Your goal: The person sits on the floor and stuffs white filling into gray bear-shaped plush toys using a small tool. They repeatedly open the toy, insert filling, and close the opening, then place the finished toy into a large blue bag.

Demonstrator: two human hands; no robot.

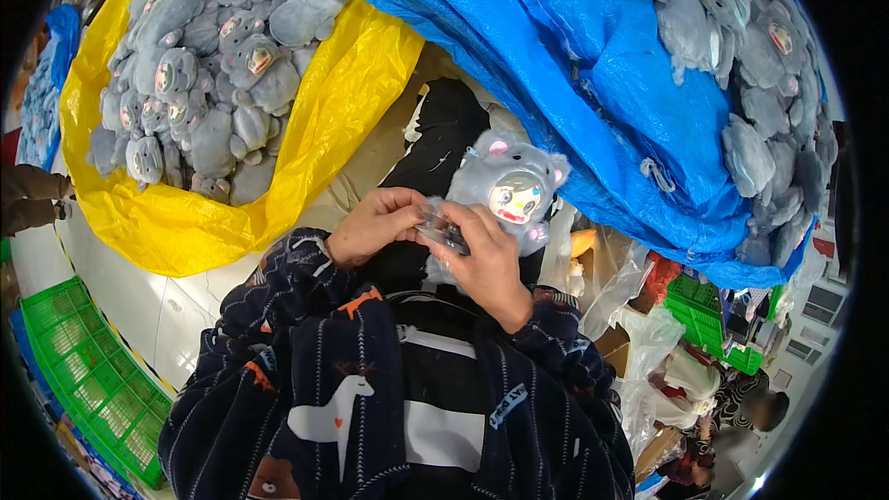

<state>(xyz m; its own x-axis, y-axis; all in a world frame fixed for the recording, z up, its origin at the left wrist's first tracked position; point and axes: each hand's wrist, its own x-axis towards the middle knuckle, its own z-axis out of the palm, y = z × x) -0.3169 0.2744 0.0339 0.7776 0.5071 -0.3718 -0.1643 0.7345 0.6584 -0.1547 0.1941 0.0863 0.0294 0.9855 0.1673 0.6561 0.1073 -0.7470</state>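
Note:
My left hand (375, 224) and my right hand (483, 257) meet in front of my body, fingers pinched together around a small shiny grey piece (444, 233). Its kind is hard to make out, since the fingers cover much of it. Just beyond, on my lap, lies a grey plush toy (482, 169) with round pink-lined ears and a shiny doll-like face (515, 201). The right hand's fingers are right beside the plush and overlap its lower body in view.
A yellow sack (208, 236) full of grey plush toys (211, 139) stands at left. More fill a large blue sack (593, 120) at right. Green crates (88, 370) sit lower left, another crate (694, 301) at right, near cartons, plastic bags and a person (741, 398).

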